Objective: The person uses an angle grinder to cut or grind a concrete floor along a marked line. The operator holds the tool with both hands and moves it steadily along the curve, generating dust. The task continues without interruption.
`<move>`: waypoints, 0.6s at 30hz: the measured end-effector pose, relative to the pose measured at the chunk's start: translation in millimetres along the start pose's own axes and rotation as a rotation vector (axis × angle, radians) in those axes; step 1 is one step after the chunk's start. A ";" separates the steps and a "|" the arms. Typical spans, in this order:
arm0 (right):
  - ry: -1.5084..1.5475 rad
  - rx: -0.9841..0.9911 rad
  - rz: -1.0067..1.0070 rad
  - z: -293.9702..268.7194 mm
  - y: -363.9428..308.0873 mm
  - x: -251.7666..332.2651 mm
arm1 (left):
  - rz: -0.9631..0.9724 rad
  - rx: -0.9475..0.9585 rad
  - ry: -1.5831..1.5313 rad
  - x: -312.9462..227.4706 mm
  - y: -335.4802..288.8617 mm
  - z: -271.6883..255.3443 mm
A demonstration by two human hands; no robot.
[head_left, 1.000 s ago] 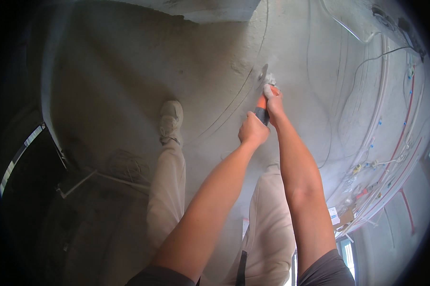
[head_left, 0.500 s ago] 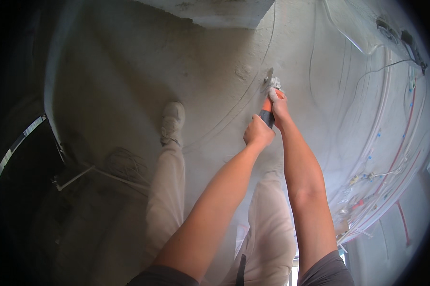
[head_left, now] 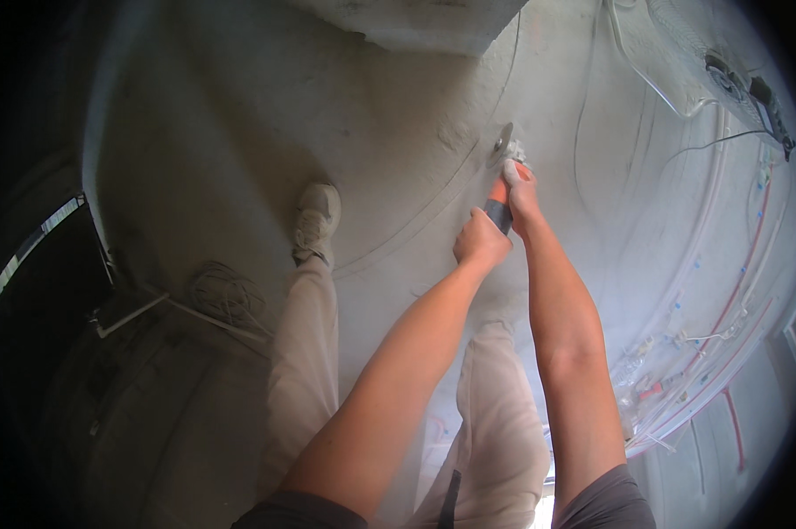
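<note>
An angle grinder (head_left: 498, 191) with an orange body and a dark rear grip is held out in front of me at the concrete floor. My left hand (head_left: 481, 238) is closed round its dark rear end. Farther forward, my right hand (head_left: 522, 196) grips the orange body close to the metal head. A thin cutting disc (head_left: 504, 139) stands on edge at the front, over a spot near a curved line on the floor. Dust blurs the surface there, so I cannot tell whether the disc touches it.
A concrete block (head_left: 433, 28) juts in at the top. My left shoe (head_left: 317, 216) is planted left of the grinder. Coiled cable (head_left: 226, 294) lies farther left beside a pale pipe (head_left: 133, 319). At right run red and white pipes (head_left: 724, 309) and a loose black cable (head_left: 720, 141). Pale dust hangs in the air.
The view has shifted slightly. Both hands stay on the grinder, which keeps nearly the same place. The haze at right has drifted.
</note>
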State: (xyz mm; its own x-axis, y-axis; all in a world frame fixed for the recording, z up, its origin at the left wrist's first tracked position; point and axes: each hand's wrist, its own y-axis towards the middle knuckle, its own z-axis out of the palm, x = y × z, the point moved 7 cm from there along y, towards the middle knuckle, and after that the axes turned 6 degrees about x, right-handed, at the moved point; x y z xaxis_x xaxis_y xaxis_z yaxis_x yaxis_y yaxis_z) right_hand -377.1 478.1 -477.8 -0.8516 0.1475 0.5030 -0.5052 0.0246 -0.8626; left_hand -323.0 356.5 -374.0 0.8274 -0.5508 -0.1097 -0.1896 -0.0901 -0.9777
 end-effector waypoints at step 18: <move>-0.019 0.010 -0.047 -6.2 27.3 -11.5 | 0.004 -0.064 0.012 -2.9 16.6 5.3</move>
State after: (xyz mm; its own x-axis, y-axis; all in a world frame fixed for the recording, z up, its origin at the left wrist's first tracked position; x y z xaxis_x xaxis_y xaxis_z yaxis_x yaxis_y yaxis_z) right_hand -380.3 483.1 -507.5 -0.8296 0.1277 0.5435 -0.5456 0.0215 -0.8378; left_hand -325.8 361.0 -390.9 0.8203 -0.5611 -0.1108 -0.2264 -0.1407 -0.9638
